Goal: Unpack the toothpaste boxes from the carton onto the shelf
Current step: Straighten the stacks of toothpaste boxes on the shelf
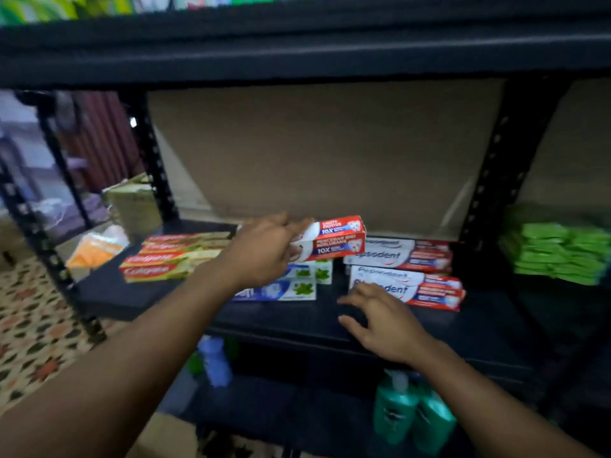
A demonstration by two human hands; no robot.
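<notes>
Aloft, left hand (264,251) grip curled round one toothpaste box (335,240)

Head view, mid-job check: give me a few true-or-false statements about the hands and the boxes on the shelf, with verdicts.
1. The left hand holds a red-and-blue toothpaste box. True.
2. The right hand grips a Pepsodent box. False: its fingers are spread and hold nothing.
3. Colgate boxes lie left of the held box. True.
4. The green bottles stand beside the Colgate boxes. False: they stand below the toothpaste shelf.
</notes>
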